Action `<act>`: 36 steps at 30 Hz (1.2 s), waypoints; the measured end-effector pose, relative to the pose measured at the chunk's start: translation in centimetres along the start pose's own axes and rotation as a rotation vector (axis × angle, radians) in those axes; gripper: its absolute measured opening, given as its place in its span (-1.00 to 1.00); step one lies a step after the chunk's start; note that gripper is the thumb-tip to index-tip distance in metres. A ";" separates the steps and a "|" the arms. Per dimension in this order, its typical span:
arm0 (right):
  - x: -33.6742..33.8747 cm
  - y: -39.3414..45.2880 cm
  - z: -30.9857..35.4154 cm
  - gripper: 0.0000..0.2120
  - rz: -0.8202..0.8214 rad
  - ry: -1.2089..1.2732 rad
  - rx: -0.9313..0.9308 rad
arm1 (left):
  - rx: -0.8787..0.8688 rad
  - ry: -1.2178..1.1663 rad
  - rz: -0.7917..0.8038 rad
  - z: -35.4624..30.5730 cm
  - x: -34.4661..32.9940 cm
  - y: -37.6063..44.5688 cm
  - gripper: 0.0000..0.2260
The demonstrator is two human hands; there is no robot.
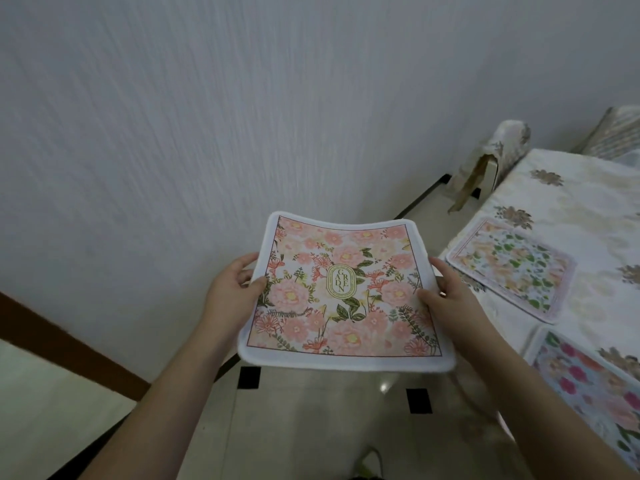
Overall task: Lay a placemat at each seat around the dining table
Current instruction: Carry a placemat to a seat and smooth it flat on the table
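Currently, the left hand point(231, 289) and the right hand point(441, 295) are each pinching a side edge of a pink floral placemat point(341, 294), holding it flat in the air above the floor point(311, 417), off the table's point(571, 199) left edge. Two more placemats, one green-leafed point(512, 268) and one bright-flowered point(588, 386), are lying along that edge.

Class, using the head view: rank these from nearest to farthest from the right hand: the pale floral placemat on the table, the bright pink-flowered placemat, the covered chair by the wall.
1. Pale floral placemat, just right of the right hand.
2. Bright pink-flowered placemat, lower right.
3. Covered chair, far end, by the wall.
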State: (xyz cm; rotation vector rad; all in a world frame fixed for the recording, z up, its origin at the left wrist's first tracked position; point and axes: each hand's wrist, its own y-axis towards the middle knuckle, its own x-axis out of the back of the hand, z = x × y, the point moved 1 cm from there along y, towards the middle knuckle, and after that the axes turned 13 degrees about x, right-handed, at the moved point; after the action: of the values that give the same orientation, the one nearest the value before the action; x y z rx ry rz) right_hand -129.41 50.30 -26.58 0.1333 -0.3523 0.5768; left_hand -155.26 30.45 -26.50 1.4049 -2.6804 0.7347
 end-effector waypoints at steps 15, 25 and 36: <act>6.3 15.3 -1.4 -0.45 -0.094 0.047 0.008 | -0.074 0.072 0.045 -11.1 -10.2 10.8 -0.66; 5.1 22.3 -0.4 -0.45 -0.129 0.010 -0.004 | -0.088 0.093 0.062 -14.2 -12.1 18.7 -0.64; 0.2 28.9 1.7 -0.43 -0.252 0.013 -0.039 | -0.199 0.095 0.212 -18.3 -11.2 28.9 -0.62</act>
State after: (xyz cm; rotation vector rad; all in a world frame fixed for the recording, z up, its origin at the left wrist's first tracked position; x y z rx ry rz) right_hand -145.80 74.06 -24.14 0.1338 -0.3282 0.3215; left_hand -174.73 60.66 -24.22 1.0275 -2.7650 0.5118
